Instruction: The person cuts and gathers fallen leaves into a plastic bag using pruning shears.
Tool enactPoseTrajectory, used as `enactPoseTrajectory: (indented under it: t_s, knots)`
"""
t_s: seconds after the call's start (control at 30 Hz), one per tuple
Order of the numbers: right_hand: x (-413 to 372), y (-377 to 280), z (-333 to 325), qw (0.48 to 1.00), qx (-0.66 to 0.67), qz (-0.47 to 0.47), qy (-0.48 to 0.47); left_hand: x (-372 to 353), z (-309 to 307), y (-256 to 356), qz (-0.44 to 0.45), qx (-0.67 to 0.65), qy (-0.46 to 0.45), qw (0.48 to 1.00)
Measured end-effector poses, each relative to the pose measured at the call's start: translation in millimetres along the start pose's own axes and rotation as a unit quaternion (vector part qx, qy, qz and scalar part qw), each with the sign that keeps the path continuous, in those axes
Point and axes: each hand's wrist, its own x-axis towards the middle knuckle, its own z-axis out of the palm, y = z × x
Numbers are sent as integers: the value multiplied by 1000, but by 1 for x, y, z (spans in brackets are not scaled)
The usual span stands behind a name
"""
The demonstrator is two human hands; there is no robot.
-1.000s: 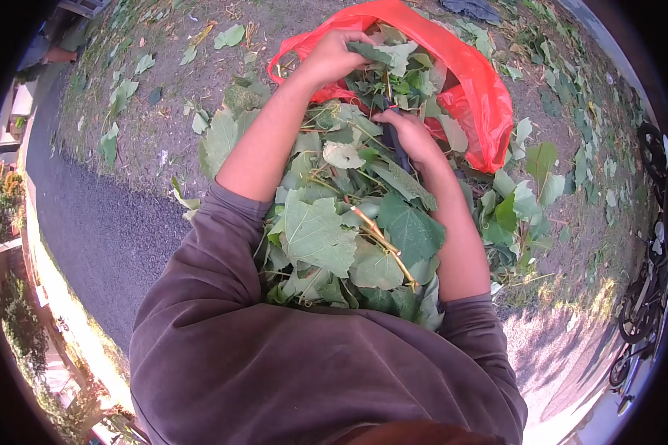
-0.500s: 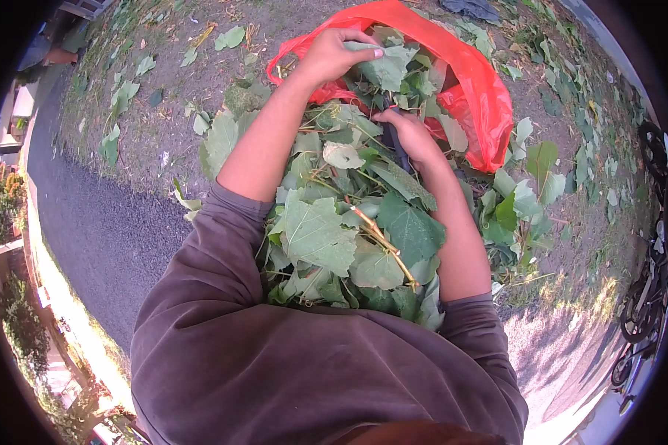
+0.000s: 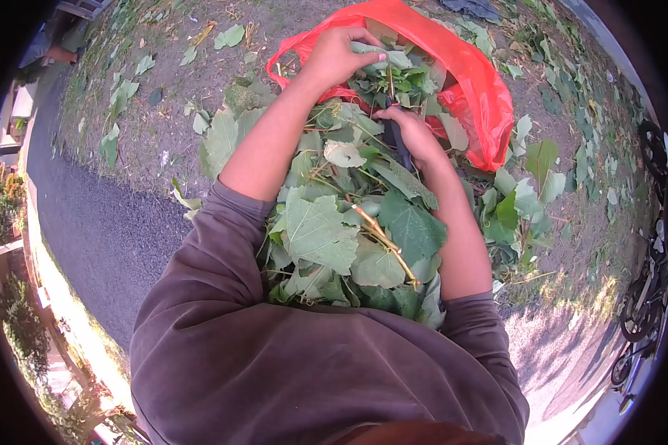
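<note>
My left hand [image 3: 339, 58] pinches a leafy vine cutting [image 3: 390, 61] over the mouth of a red plastic bag [image 3: 464, 68]. Below it, my right hand [image 3: 417, 139] is wrapped around dark-handled pruning shears [image 3: 395, 135], whose upper end is right at the cutting's thin stem. Leaves lie inside the bag, behind both hands. Between my forearms, a heap of large green vine leaves [image 3: 319, 233] reaches up to my chest. A bare, brownish cut stem [image 3: 386, 243] pokes out of this heap.
Loose leaves [image 3: 124, 95] are scattered over the dirt ground. More leafy vine [image 3: 523, 200] lies right of my right arm. A dark cloth [image 3: 470, 8] is at the top, an asphalt strip [image 3: 104, 230] at left, bicycles [image 3: 640, 311] at the far right.
The leaf in my left hand has tipped from facing me to nearly edge-on, uncovering the stem beneath it. My right hand and the shears have barely moved.
</note>
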Motion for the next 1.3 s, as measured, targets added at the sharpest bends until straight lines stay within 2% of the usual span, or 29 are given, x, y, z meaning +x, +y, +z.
enactPoseTrajectory:
  t_s: [0.17,0.23,0.37,0.47,0.53,0.67,0.73,0.77,0.83,0.97,1.03,1.17,1.23,1.3]
  knots:
    - [0,1,0,1000,0,11,3,4,-4,-11,7,-9,-60,998]
    - [0,0,0,1000,-1,10,6,6,-4,-20,-16,-59,-114,992]
    - [-4,-6,2,1000,-1,6,19,5,3,-28,-23,-93,-146,985]
    - [-3,-3,1,1000,-3,-12,16,1,6,-24,-59,-119,-177,975]
    - [-3,-3,1,1000,1,-13,19,-2,7,-18,-162,-209,-185,946]
    - [-7,-7,4,1000,-2,-23,21,-1,7,-18,-155,-191,-194,950]
    - [-5,-6,3,1000,-10,-18,19,2,9,-27,-85,-180,-96,975]
    - [-4,-5,3,1000,-17,-14,17,4,9,-31,-86,-180,-96,975]
    - [-4,-5,4,1000,-18,-11,21,7,5,-28,2,-47,-12,999]
    - [-2,-4,3,1000,-19,5,17,6,5,-22,-18,-88,-36,995]
    - [-4,-5,3,1000,-11,4,16,3,4,-14,5,-59,-65,996]
    - [-4,-5,3,1000,-1,2,13,1,-4,-3,-7,-38,-102,994]
    - [-3,-4,3,1000,1,-1,16,3,-5,-8,-62,-32,-141,988]
    - [-3,-4,2,1000,2,-2,17,4,-2,-13,-60,-59,-137,987]
